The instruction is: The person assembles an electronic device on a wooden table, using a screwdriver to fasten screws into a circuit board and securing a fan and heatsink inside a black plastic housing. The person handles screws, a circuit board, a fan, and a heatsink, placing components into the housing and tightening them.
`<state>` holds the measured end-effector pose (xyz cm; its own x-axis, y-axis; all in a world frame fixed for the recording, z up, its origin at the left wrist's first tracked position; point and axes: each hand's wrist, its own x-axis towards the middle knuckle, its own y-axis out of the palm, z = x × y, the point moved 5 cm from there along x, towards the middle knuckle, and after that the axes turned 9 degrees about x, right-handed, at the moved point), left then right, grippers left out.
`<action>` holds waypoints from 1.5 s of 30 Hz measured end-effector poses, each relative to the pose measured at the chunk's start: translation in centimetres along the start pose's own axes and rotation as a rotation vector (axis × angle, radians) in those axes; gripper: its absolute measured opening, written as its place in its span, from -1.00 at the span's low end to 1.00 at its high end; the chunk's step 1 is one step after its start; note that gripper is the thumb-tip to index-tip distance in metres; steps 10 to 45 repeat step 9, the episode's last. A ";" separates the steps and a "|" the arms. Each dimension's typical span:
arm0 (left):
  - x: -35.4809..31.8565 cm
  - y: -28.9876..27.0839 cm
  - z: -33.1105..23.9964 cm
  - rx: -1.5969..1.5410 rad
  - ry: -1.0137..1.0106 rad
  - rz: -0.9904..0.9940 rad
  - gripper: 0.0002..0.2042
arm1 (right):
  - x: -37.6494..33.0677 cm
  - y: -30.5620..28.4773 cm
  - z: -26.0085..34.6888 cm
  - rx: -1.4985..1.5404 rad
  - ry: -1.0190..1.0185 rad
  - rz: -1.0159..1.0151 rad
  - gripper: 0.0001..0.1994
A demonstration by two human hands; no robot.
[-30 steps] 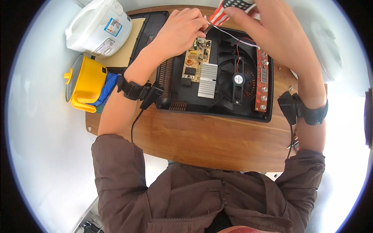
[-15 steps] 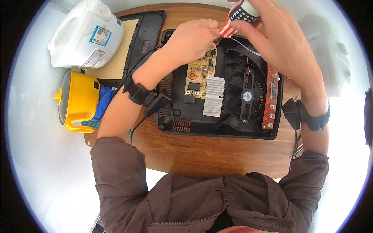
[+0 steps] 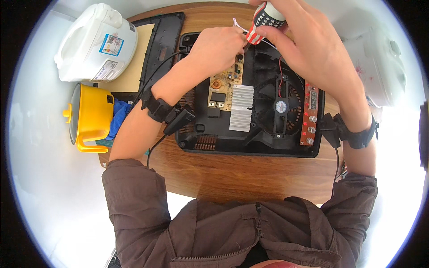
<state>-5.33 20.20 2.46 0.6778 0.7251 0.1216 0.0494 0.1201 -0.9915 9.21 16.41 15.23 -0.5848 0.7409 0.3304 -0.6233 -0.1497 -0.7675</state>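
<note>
My right hand (image 3: pixel 308 49) is wrapped round the thick handle of a screwdriver (image 3: pixel 262 24), patterned with white stars on black and red and white stripes. Its tip points down toward the far end of a tan circuit board (image 3: pixel 225 82). Beside it my left hand (image 3: pixel 216 48) is closed, its fingertips pinched near the screwdriver's tip; what they hold is hidden. The board lies in an open black appliance housing (image 3: pixel 250 149), next to a finned silver heatsink (image 3: pixel 241 108) and a black fan (image 3: pixel 268 109). A white wire (image 3: pixel 240 26) sticks up past my left fingers.
Along the housing's right side runs a reddish button board (image 3: pixel 308 123) with a small display. A black panel (image 3: pixel 167 40) lies at the far left, near a white rice cooker (image 3: pixel 96 49). Closer stands a yellow pot (image 3: pixel 94 114) by a blue cloth (image 3: pixel 119 118). Another white appliance (image 3: pixel 380 67) stands right.
The whole view has shifted slightly. Both hands stay at the housing's far end, and the screwdriver is still in my right hand. More of the white wire shows beyond my left fingers.
</note>
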 end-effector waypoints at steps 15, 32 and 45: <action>-0.1 0.2 -0.1 0.037 -0.045 -0.023 -0.85 | -0.5 -0.1 0.0 -0.015 0.000 -0.012 -0.62; -0.1 0.2 -0.1 0.037 -0.045 -0.023 -0.85 | -0.5 -0.1 0.0 -0.015 0.000 -0.012 -0.62; -0.1 0.2 -0.1 0.037 -0.045 -0.023 -0.85 | -0.5 -0.1 0.0 -0.015 0.000 -0.012 -0.62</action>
